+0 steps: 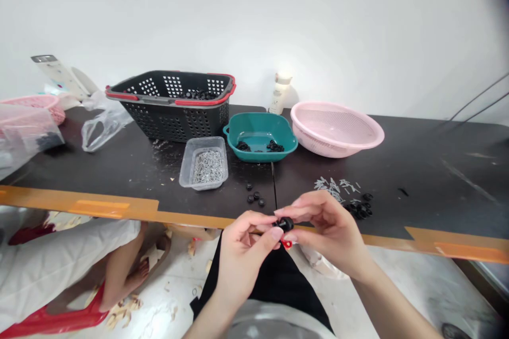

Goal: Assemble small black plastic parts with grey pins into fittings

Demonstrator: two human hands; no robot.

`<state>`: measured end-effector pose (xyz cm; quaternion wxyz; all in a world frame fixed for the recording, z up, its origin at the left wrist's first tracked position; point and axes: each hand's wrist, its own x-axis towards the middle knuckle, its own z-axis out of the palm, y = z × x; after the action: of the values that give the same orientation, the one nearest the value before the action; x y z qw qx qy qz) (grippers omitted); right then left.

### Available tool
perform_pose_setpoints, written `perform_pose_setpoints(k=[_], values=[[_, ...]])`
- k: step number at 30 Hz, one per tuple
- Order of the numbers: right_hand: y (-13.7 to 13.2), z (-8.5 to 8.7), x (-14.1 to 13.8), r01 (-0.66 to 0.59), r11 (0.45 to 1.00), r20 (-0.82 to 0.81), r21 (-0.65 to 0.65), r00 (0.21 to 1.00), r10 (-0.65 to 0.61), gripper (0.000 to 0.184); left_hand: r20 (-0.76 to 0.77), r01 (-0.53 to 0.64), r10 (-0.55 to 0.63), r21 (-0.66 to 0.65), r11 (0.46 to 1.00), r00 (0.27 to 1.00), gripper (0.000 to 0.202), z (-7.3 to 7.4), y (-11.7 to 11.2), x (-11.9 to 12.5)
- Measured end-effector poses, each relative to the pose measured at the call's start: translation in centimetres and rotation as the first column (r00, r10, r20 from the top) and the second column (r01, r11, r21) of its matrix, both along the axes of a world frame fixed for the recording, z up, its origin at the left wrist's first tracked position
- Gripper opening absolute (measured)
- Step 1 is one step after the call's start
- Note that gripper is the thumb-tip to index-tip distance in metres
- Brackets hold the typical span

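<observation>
Left of the teal plastic dish, a pink basket and a clear plastic bag are placed on the dark tabletop. Nearer to the dish, a dark grey perforated basket with red handles is seen, and black parts are held inside it. A clear plastic tub of silver metal pins is set just left of the dish, and a few black round pieces are lying in front of it. A small black round part with a red piece under it is held below the dish, between both hands, past the table edge. Its long axis cannot be told. It is pinched from the left by the left hand, with the thumb pressed on it, and from the right by the fingertips of the right hand; neither hand is spread. Right of the dish, a pink colander is standing, and loose pins and black rings are lying in front of it.
</observation>
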<state>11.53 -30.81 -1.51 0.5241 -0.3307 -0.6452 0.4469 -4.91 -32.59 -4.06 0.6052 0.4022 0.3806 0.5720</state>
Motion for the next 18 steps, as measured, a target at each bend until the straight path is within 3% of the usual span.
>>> perform_pose_setpoints(k=[9,18], values=[[0.7,0.1,-0.4,0.061,0.967,0.032,0.249,0.997,-0.071,0.026,0.201,0.12,-0.091,-0.138,0.983,0.975,0.027,0.7,0.3,0.0],[0.3,-0.6,-0.7,0.078,0.99,-0.129,0.116,0.99,-0.062,0.029,0.219,0.138,-0.097,-0.182,0.974,0.971,0.034,1.2,0.4,0.4]])
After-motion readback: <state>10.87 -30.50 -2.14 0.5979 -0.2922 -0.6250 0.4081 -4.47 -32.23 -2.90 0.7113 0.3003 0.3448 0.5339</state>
